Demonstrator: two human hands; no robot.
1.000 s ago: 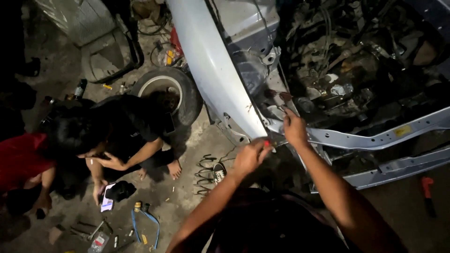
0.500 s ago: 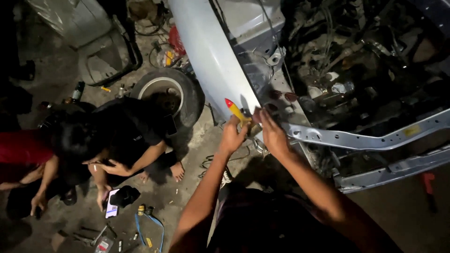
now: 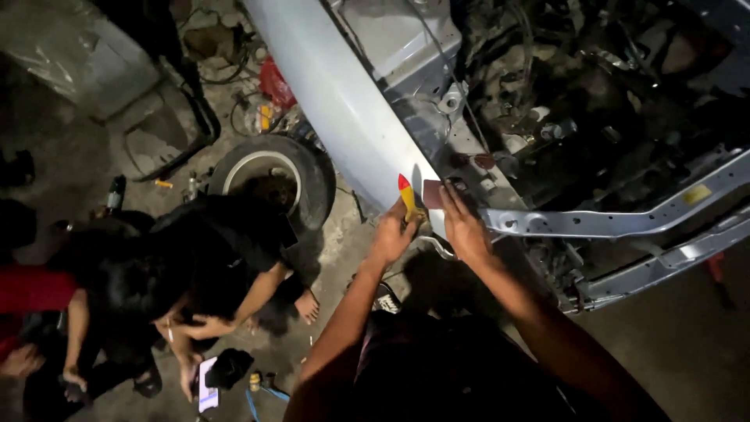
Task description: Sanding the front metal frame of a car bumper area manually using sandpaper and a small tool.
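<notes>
Both hands have come up to the fender (image 3: 344, 101): left hand (image 3: 393, 234) now grips the screwdriver (image 3: 407, 197), right hand (image 3: 462, 227) presses flat beside it.

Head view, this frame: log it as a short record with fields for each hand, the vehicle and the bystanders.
Left hand: left hand grips a screwdriver with a yellow and red handle, handle end pointing up.
Right hand: right hand lies flat on the fender edge, fingers by a small dark red patch.
Vehicle: pale grey body, engine bay open, bare front crossmember.
Floor: a loose tyre lies flat beside the fender.
Others: two people crouch at lower left; one wears a red sleeve.
</notes>
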